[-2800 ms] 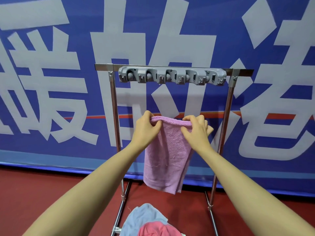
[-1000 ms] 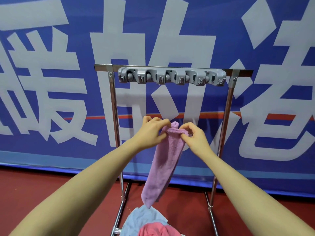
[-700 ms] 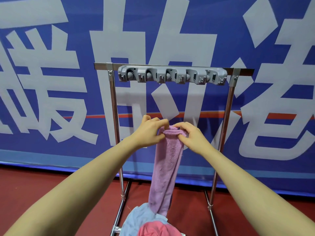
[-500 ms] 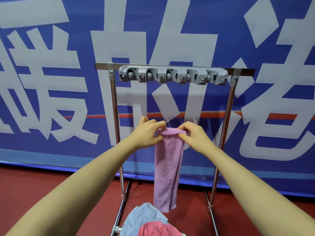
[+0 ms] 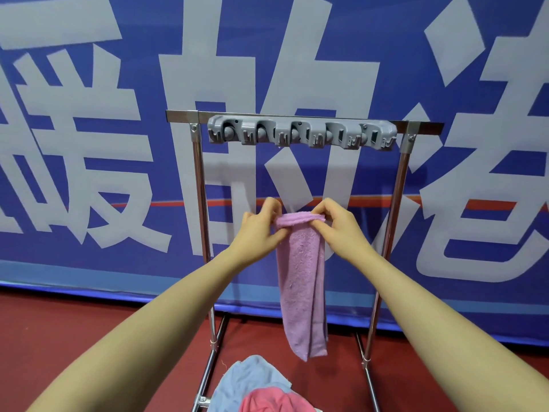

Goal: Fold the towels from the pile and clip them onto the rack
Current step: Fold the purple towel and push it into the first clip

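Lilac towel [image 5: 301, 281], folded narrow, hanging below rack [image 5: 300, 116] clips [image 5: 301, 135], top fold pinched at left end by left hand [image 5: 258, 233], right end by right hand [image 5: 338, 226]. Blue and pink pile [image 5: 255, 388] on floor at rack foot.

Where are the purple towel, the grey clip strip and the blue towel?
purple towel [image 5: 301, 281], head view, middle of the hanging folded strip.
grey clip strip [image 5: 301, 133], head view, its centre clip.
blue towel [image 5: 246, 379], head view, its upper fold.
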`<state>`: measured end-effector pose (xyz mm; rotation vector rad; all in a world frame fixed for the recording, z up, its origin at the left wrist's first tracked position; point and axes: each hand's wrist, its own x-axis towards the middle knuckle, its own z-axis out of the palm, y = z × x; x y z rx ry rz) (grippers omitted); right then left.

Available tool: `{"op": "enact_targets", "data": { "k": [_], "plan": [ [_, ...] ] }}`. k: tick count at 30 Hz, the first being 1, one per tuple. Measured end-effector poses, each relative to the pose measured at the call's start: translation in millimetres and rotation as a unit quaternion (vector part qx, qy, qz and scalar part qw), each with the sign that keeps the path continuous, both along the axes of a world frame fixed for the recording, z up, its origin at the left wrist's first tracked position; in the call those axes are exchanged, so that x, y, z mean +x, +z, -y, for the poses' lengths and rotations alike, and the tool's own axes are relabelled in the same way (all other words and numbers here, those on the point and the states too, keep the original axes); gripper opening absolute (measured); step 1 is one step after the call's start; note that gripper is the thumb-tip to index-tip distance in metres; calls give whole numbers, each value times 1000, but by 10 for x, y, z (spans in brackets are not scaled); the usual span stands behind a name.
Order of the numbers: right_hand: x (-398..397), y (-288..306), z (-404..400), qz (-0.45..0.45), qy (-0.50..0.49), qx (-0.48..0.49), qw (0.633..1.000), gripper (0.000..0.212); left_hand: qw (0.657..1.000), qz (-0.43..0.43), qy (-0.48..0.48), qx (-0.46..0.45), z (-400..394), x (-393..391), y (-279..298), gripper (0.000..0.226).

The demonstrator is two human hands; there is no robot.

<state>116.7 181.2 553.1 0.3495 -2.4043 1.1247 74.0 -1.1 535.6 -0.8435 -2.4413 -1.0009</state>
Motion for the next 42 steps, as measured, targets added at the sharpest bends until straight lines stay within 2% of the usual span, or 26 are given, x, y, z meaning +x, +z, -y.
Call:
{"op": "enact_targets", "data": {
  "k": [3,7,9,13,17,20,22,25,29,31,33,36,39,42],
  "plan": [
    [0,56,1,-38,-14,-41,998,4,985,141,-25,97,-28,7,-32,57],
    [9,194,31,-84,-7,-96,992,5,974,212,-5,86,-74,10,-159,63],
    [24,284,49,-107,-6,-113,988,5,966,235,-12,111,-106,-3,-221,57],
    [-7,344,-23,-135,-47,-108,984,8,953,250,-17,172,-164,0,-190,23],
    [-76,210,-130,-95,-142,-97,981,20,977,144,72,137,-168,-30,-69,13],
    [-71,79,-71,-82,-186,3,979,48,988,42,142,51,-149,-15,62,8],
    [-51,-13,23,-73,-165,84,980,60,984,-34,172,-23,-151,5,176,14],
    [-35,-170,188,-50,-94,202,974,61,971,-103,177,-123,-154,23,298,15],
    [-111,-250,433,-46,-76,241,966,71,952,-164,173,-194,-62,-45,346,15],
    [-195,-247,529,-60,-117,271,954,67,944,-215,151,-198,6,-94,341,20],
    [-270,-215,586,-85,-144,299,939,53,932,-273,140,-191,73,-84,362,24],
    [-333,-168,604,-169,-184,359,899,32,930,-299,130,-171,178,-103,383,14],
    [-398,-91,599,-267,-222,385,855,8,928,-298,157,-160,260,-151,373,14],
    [-461,61,665,-277,-219,349,868,20,952,-213,188,-110,289,-154,327,9]
  ]
}}
